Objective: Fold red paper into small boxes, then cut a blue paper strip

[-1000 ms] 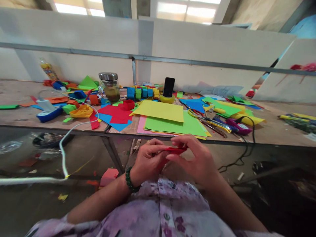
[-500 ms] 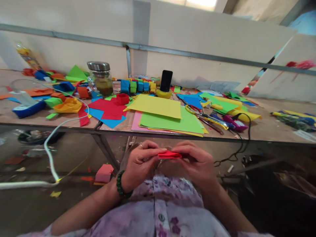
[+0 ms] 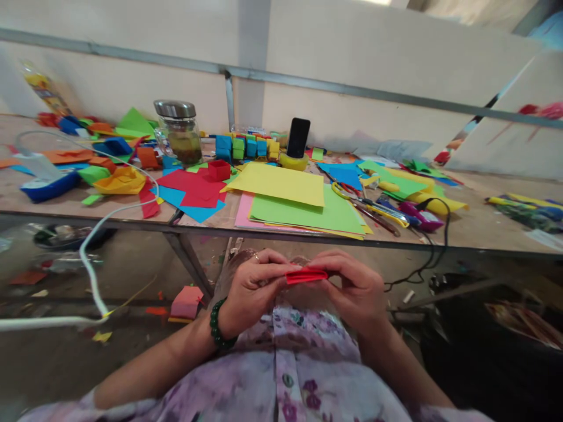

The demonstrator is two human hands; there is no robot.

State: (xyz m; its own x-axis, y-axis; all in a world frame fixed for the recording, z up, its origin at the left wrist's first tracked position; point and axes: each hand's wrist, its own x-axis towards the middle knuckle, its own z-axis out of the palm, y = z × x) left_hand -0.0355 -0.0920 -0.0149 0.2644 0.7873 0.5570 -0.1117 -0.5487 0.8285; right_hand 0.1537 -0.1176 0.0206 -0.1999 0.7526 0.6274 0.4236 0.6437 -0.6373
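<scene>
A small strip of folded red paper [image 3: 307,276] is held level in front of my body, below the table's front edge. My left hand [image 3: 257,287] pinches its left end between thumb and fingers. At its right end, my right hand [image 3: 352,287] grips it the same way. The paper's folded layers show on the side towards me. Past the hands, a stack of coloured sheets lies on the table, with a yellow sheet [image 3: 281,183] over a green sheet [image 3: 308,217]. A red paper box [image 3: 219,170] sits on red sheets left of the stack.
Scissors [image 3: 345,191] and a yellow cutter [image 3: 387,212] lie right of the stack beside a purple device [image 3: 421,217]. Behind are a glass jar [image 3: 185,140], a phone [image 3: 298,138] and several folded paper blocks [image 3: 238,148]. A white cable [image 3: 90,269] hangs over the left edge.
Both hands and the red paper have shifted slightly right in view. Its layers now look closer together, with the opening narrower. The head view has tilted a little.
</scene>
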